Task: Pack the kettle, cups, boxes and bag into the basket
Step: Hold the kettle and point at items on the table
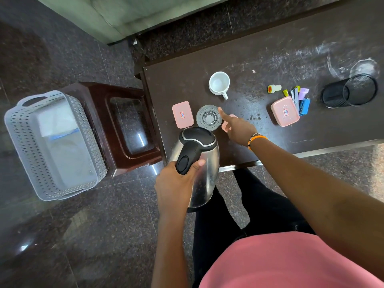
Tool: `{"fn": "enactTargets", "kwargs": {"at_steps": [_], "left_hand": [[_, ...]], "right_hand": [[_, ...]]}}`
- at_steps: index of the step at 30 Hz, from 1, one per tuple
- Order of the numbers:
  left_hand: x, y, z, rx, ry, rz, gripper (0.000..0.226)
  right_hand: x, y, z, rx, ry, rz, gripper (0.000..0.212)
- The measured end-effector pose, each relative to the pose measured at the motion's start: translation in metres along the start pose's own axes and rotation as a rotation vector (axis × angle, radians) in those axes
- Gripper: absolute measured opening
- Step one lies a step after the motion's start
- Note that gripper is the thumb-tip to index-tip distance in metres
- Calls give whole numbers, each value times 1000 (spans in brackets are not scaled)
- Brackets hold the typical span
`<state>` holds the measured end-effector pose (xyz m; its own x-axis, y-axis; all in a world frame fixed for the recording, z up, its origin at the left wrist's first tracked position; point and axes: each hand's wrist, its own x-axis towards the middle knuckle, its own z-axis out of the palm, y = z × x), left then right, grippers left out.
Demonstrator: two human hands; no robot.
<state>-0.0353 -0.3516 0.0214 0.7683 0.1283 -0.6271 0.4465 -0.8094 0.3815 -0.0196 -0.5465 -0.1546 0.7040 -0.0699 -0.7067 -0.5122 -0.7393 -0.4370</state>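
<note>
Left hand [176, 181] grips kettle [199, 163] handle at frame centre; basket [12, 129] lies far left, well apart. Right hand [239, 127] open, fingertip at glass cup [208, 117].

A steel kettle [199, 163] with a black lid and handle is held off the table edge. Behind it stand a clear glass cup [208, 117], a white mug [219, 83] and pink boxes [182, 114]. A grey perforated basket [54, 144] holds a white bag [62, 140].
</note>
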Motion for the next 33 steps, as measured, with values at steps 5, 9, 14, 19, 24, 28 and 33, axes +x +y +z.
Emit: {"fn": "enactTargets", "kwargs": {"at_steps": [5,9,14,19,24,28,33], "left_hand": [[0,2,0,-8,2,0,46],[0,2,-1,-14,0,-4,44],[-1,4,-1,-13,-5,0,45],[1,5,0,-1,-10,2,46],[2,4,1,-8,-27,-5,46],[4,5,-1,-6,-28,-3,46],[4,7,-2,-16,-25,2,46]], "right_hand": [[1,0,0,12,-14,3,71],[0,0,0,6,-14,5,72],[0,1,-1,4,-23,6,71],[0,0,-2,-7,-34,6,71],[-1,0,-3,-27,-29,0,72],[-1,0,-4,-30,-33,6,73],[0,-2,-3,-96,-25,21,72]]}}
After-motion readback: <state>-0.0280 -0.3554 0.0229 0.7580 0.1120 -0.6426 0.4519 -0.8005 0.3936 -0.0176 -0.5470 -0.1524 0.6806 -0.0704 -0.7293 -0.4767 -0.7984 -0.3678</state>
